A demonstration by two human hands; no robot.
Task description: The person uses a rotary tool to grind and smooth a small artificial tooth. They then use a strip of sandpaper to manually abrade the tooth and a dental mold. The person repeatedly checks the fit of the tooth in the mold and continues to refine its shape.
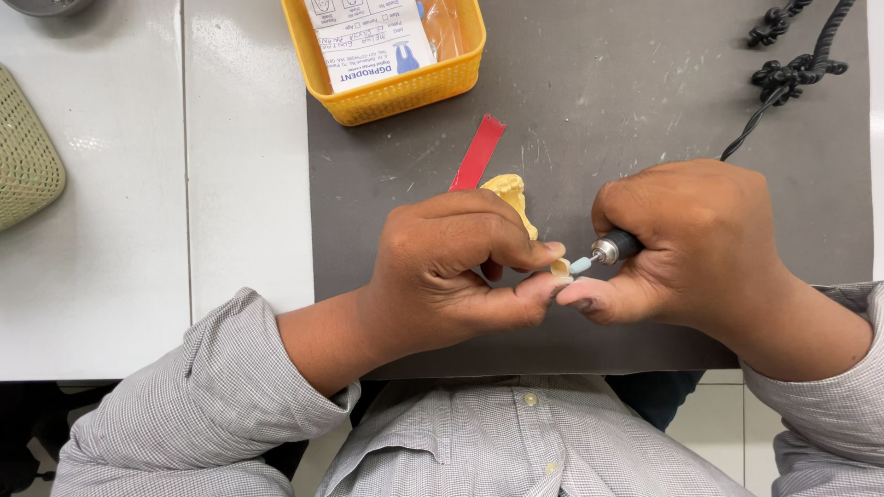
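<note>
at frame centre, left hand [451,271] was closed around a yellow tooth model [512,195], pinching a small tooth piece [560,268]; right hand [686,244] gripped a rotary tool [608,250], tip touching the piece; yellow basket [405,97] sat above.

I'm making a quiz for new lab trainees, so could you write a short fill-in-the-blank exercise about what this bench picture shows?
1. The right hand holds a rotary handpiece whose small tip is pale ____.
2. The left hand pinches a small tooth-shaped piece between thumb and ____.
3. The basket at the top of the dark mat is ____ in colour.
4. The flat strip lying behind the left hand is ____.

Missing words: blue; forefinger; yellow; red
</note>
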